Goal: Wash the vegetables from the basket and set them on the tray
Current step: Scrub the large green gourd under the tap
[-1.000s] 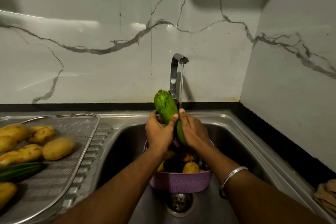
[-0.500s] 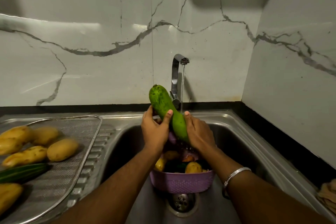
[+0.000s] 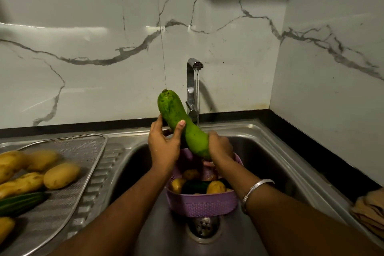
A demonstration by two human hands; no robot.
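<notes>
A long light-green gourd [image 3: 176, 116] is tilted up to the left under the running tap [image 3: 194, 87]. My left hand [image 3: 164, 145] grips its middle, thumb across the front. My right hand [image 3: 220, 147] holds its lower end, just above the purple basket [image 3: 201, 203]. The basket stands in the sink over the drain and holds potatoes and a dark green vegetable. On the left, the mesh tray [image 3: 83, 147] carries several potatoes [image 3: 61, 174] and a dark cucumber [image 3: 20, 202].
The steel sink [image 3: 270, 151] has a ribbed drainboard under the tray. A folded cloth [image 3: 369, 212] lies on the black counter at the right. Marble walls close in behind and on the right.
The gourd has risen and slid up to the left through my hands, so more of it shows above my left hand. My right hand has slipped down to its lower end.
</notes>
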